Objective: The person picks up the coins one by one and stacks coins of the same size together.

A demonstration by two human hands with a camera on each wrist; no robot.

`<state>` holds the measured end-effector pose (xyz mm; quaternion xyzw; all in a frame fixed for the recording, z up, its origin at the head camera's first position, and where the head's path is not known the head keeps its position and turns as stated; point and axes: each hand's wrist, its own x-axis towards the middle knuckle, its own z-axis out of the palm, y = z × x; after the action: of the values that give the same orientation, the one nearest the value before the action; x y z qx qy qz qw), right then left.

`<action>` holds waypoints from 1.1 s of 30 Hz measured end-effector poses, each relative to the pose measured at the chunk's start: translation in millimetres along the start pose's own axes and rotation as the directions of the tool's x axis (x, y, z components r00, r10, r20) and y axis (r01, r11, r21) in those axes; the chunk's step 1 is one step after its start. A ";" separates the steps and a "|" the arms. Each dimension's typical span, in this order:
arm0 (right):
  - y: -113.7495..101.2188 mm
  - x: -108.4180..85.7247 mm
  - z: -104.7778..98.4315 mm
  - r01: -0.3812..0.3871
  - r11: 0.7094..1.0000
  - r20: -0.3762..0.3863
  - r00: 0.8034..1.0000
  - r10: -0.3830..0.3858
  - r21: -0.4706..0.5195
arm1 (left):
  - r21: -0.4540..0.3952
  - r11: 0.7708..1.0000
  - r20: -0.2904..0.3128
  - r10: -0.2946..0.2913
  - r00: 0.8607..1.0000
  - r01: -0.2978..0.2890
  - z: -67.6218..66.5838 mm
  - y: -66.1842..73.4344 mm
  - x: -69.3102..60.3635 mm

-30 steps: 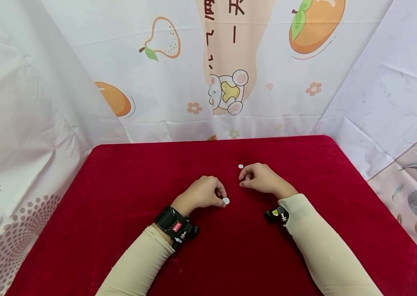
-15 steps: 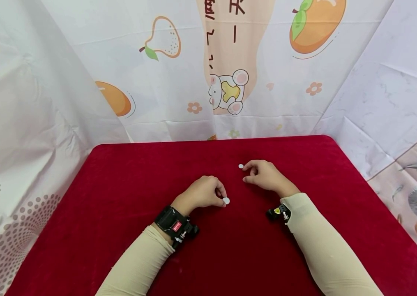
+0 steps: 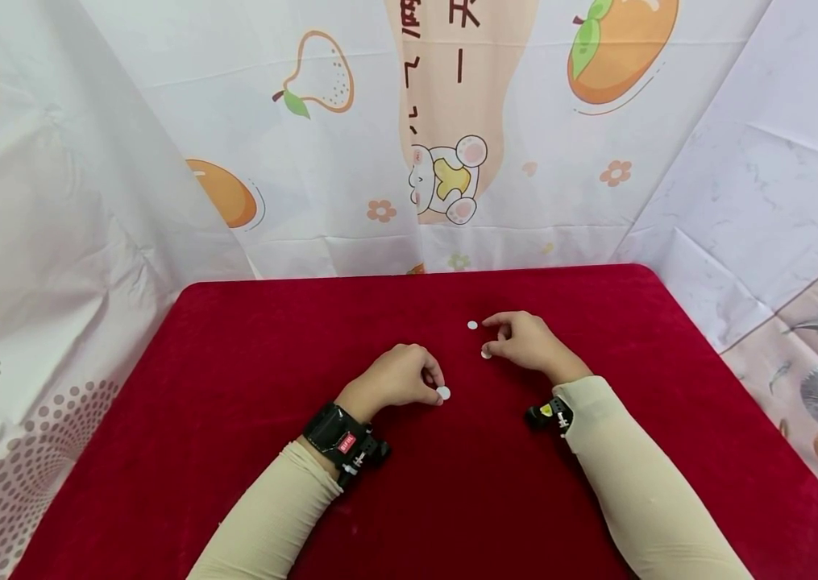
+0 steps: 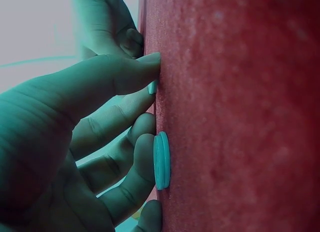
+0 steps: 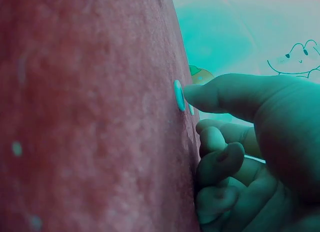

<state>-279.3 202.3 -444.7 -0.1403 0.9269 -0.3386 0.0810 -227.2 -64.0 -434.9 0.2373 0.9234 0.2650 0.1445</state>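
In the head view my left hand (image 3: pixel 400 375) rests low over the cloth. Its thumb and index finger meet a small white round chip (image 3: pixel 443 393), seemingly pinching it. The left wrist view has two stacked chips (image 4: pixel 161 161) beside the curled fingers, close to the cloth. My right hand (image 3: pixel 525 342) hovers low, its thumb and index finger spread apart. At that thumb's tip lies another white chip (image 3: pixel 486 354), partly covered; the right wrist view has a chip (image 5: pixel 179 95) by the thumb. A further chip (image 3: pixel 472 325) lies just left of the right index fingertip.
Red cloth (image 3: pixel 379 314) covers the whole table. White curtains (image 3: pixel 350 161) with printed fruit stand behind it and along both sides. Black wrist cameras (image 3: pixel 346 443) are strapped at both wrists.
My right hand has drawn back slightly right, away from the far chip, and its thumb and index finger have spread. A white chip now shows at that thumb. The left hand stays put.
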 end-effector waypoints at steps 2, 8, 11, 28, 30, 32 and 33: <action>0.5 -0.2 -0.7 -0.008 1.000 -0.002 1.000 0.008 -0.002 | 0.000 1.000 0.000 -0.001 1.000 0.001 -0.3 0.1 -0.2; 3.1 -0.5 -2.7 -0.018 1.000 0.001 1.000 0.018 0.005 | -0.006 1.000 0.001 0.002 1.000 -0.002 -0.8 0.7 -0.4; 3.7 -0.4 -2.5 -0.025 1.000 0.001 1.000 0.025 0.003 | -0.009 1.000 0.001 -0.001 1.000 0.001 -1.0 0.9 -0.7; 2.5 -1.3 -2.3 -0.019 1.000 0.002 1.000 0.019 0.002 | -0.005 1.000 0.009 -0.004 1.000 0.004 0.7 -0.9 1.1; 2.6 -1.2 -2.3 -0.016 1.000 0.001 1.000 0.016 0.002 | -0.008 1.000 0.011 -0.004 1.000 0.004 0.4 -0.7 0.9; 2.7 -1.1 -2.1 -0.014 1.000 -0.001 1.000 0.014 0.004 | -0.008 1.000 0.011 -0.005 1.000 0.005 0.0 -0.3 0.5; 2.8 -1.1 -2.0 -0.012 1.000 -0.002 1.000 0.012 0.005 | -0.008 1.000 0.011 -0.005 1.000 0.005 -0.2 0.0 0.3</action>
<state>-279.4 205.9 -445.0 -0.1340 0.9270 -0.3403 0.0826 -227.5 -64.0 -434.8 0.2359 0.9221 0.2668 0.1513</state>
